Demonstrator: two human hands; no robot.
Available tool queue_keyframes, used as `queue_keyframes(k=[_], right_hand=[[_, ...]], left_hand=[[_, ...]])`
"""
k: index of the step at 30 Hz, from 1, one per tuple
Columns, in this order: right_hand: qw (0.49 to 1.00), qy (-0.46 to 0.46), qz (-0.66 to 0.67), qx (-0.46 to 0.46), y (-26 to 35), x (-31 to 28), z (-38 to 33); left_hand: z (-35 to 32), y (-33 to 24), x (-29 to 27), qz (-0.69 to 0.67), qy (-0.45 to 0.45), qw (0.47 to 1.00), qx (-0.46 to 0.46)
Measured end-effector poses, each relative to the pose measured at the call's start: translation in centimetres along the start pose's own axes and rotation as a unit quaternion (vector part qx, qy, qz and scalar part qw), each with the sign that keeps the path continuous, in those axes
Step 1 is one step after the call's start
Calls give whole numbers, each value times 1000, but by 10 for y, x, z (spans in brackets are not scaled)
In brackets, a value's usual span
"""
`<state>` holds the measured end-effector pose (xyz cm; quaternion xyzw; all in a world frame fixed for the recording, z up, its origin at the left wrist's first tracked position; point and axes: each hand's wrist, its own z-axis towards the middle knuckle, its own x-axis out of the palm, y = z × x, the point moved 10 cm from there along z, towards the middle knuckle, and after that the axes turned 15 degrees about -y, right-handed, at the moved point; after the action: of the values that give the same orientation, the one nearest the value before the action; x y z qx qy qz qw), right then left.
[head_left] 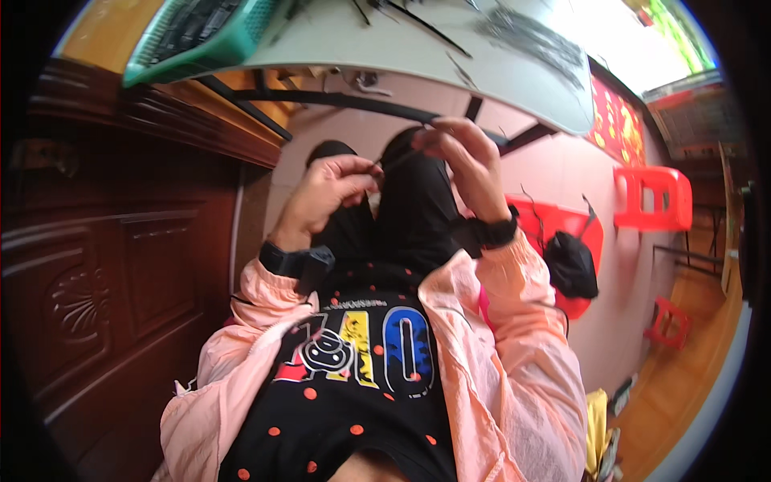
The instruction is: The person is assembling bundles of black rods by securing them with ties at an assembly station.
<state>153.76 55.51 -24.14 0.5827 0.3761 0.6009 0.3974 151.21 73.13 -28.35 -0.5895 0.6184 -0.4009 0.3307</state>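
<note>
Above my black-trousered lap, my left hand (331, 194) is closed, thumb and fingertips pinching one end of a thin dark strip (393, 161). My right hand (470, 165) is raised a little higher, its fingers pinched at the strip's other end. Against the black trousers the strip is hard to make out, so its exact kind does not show. Both hands are just in front of the near edge of a pale table (337, 71). On that table lie a few thin black strips (426, 28) and a clear plastic bag (526, 40) of dark thin pieces.
A green basket (233, 55) of black parts stands at the table's left end. Dark carved wood furniture (120, 265) rises close on my left. To my right are a red stool (654, 198) and a red seat (590, 229) bearing a black bag (570, 265).
</note>
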Motion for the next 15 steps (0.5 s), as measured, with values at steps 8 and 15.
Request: queue_keyframes(k=[8, 15], right_hand=[[1000, -15, -9, -8, 1, -10, -3], [1000, -7, 7, -2, -3, -7, -1]], left_hand=[[-19, -113, -51, 61, -92, 979, 174], [2, -236, -170, 79, -246, 894, 366]])
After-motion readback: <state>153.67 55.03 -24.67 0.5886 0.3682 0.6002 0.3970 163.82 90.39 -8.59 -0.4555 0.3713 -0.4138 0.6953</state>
